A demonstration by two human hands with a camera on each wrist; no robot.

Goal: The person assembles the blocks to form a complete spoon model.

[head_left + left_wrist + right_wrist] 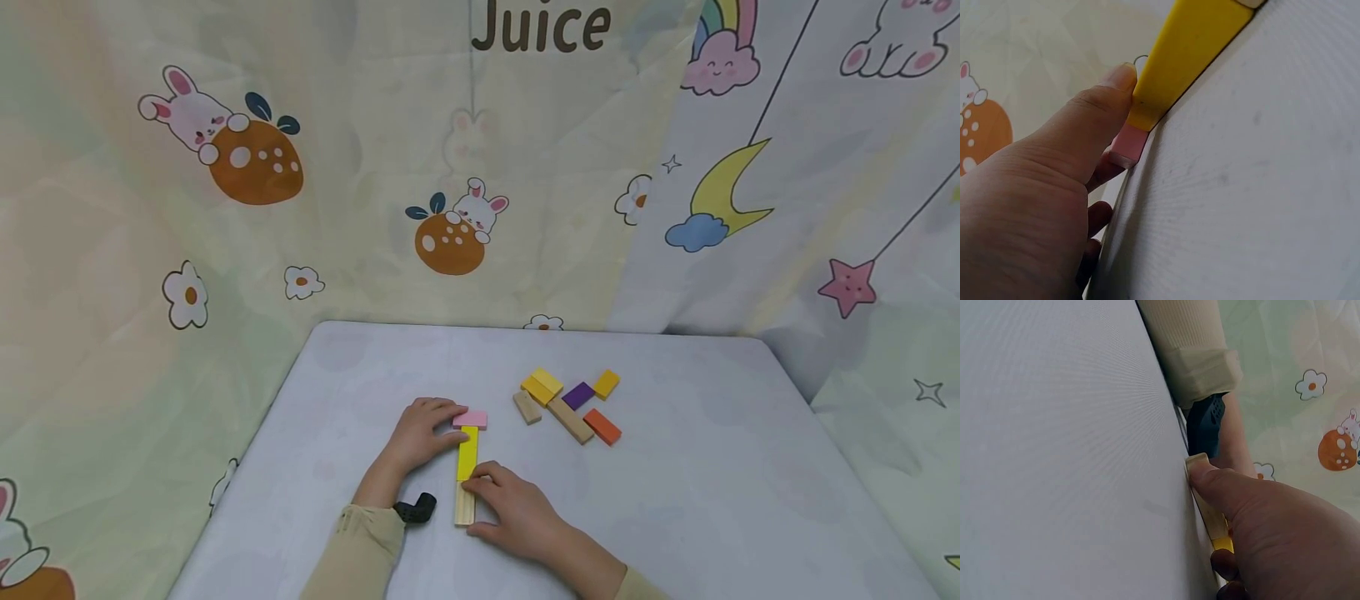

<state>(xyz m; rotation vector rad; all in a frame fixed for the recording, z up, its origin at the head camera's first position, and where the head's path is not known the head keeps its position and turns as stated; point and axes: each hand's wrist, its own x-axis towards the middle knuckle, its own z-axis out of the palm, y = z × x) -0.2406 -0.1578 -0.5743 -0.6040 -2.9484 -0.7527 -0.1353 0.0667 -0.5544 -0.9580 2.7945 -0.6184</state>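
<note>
Three blocks on the white table form a T: a pink block (pixel 470 420) lies crosswise at the far end, then a yellow block (pixel 467 454) and a plain wooden block (pixel 464 505) run end to end toward the near side. My left hand (pixel 422 435) pinches the pink block's left end between thumb and index finger; the left wrist view shows the thumb tip against the yellow block (pixel 1179 56). My right hand (pixel 521 512) grips the wooden block (pixel 1210 515) lengthwise, thumb at its near end and fingers by its joint with the yellow one.
Farther back on the right lie several loose blocks, among them a purple block (pixel 578 396), an orange block (pixel 602 427) and a long wooden block (pixel 570 420). A black wrist camera (pixel 416 508) sits on my left wrist. Printed cloth (pixel 375 167) hangs behind the table (pixel 697 467).
</note>
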